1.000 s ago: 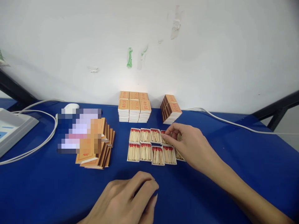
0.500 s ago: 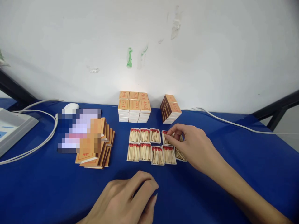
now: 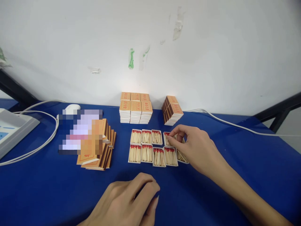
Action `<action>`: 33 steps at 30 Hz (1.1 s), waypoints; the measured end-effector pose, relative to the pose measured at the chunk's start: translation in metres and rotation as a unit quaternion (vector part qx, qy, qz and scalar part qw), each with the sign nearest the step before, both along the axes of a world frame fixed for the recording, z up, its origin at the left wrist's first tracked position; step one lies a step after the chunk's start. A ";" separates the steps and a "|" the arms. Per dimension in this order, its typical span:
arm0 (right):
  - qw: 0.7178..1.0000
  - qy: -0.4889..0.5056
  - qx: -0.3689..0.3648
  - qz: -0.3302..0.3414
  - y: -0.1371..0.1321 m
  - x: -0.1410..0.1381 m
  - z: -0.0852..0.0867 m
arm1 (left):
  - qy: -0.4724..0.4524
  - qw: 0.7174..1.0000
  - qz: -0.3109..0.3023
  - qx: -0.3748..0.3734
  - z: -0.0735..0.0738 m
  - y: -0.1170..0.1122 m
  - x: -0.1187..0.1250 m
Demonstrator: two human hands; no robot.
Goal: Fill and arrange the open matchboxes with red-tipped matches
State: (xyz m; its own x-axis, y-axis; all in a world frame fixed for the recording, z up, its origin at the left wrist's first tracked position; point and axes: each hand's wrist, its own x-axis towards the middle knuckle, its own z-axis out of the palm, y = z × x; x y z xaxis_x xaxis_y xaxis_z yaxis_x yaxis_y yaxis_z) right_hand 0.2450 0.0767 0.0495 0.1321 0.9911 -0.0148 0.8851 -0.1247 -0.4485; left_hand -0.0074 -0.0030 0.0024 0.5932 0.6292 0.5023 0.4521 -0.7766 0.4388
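My right hand (image 3: 192, 146) reaches over an open matchbox tray (image 3: 166, 142) at the right of the back row. Its thumb and forefinger pinch together at the matches in that tray; whatever is between the fingertips is too small to make out. Two rows of white trays full of red-tipped matches (image 3: 147, 153) lie side by side in the middle of the table. Under the right hand, another tray (image 3: 182, 157) is partly covered. My left hand (image 3: 129, 199) rests on the table in front of the trays, fingers curled in, with nothing visible in them.
Orange matchbox sleeves (image 3: 91, 161) are piled at the left, beside a blurred phone-like object (image 3: 82, 125) and a white mouse (image 3: 72, 109). Matchboxes stand stacked in a wide block (image 3: 135, 108) and a smaller block (image 3: 172, 110) near the wall. White cables (image 3: 211, 116) cross the blue table.
The view has shifted very slightly. Both hands and the trays keep their places, with the right fingertips still at the same tray.
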 end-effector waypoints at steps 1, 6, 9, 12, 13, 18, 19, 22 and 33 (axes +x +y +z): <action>1.000 -0.002 -0.002 -0.002 0.000 0.000 0.000 | 0.001 1.000 0.000 0.000 0.000 0.000 0.000; 1.000 -0.010 -0.010 -0.009 0.000 -0.002 -0.001 | -0.002 1.000 -0.008 -0.005 -0.001 0.000 0.001; 1.000 -0.012 -0.013 -0.008 0.001 -0.003 -0.001 | -0.004 1.000 -0.008 -0.004 -0.001 0.001 0.001; 1.000 -0.014 -0.007 -0.011 0.000 -0.002 -0.001 | -0.003 1.000 -0.008 -0.002 -0.001 0.001 -0.001; 1.000 -0.016 -0.005 -0.013 0.000 -0.002 0.000 | -0.004 1.000 -0.010 -0.002 -0.001 0.001 -0.001; 0.999 -0.031 -0.002 -0.024 0.000 0.000 0.002 | 0.000 1.000 0.001 -0.002 -0.001 0.000 -0.001; 0.999 -0.035 -0.003 -0.026 0.000 0.000 0.003 | 0.001 1.000 0.004 -0.001 -0.001 0.000 0.000; 0.998 -0.045 -0.008 -0.031 0.000 0.000 0.004 | -0.001 1.000 0.003 0.002 -0.001 0.001 0.001; 0.997 -0.062 -0.019 -0.033 -0.002 -0.001 0.007 | -0.001 1.000 -0.007 -0.003 0.000 0.000 -0.001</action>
State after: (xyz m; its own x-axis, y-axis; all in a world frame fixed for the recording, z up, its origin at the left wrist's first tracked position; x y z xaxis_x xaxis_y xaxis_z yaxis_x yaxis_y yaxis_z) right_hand 0.2435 0.0745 0.0561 0.1996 0.9794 -0.0316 0.9231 -0.1988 -0.3292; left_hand -0.0079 -0.0026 0.0027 0.6004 0.6239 0.5002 0.4409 -0.7801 0.4439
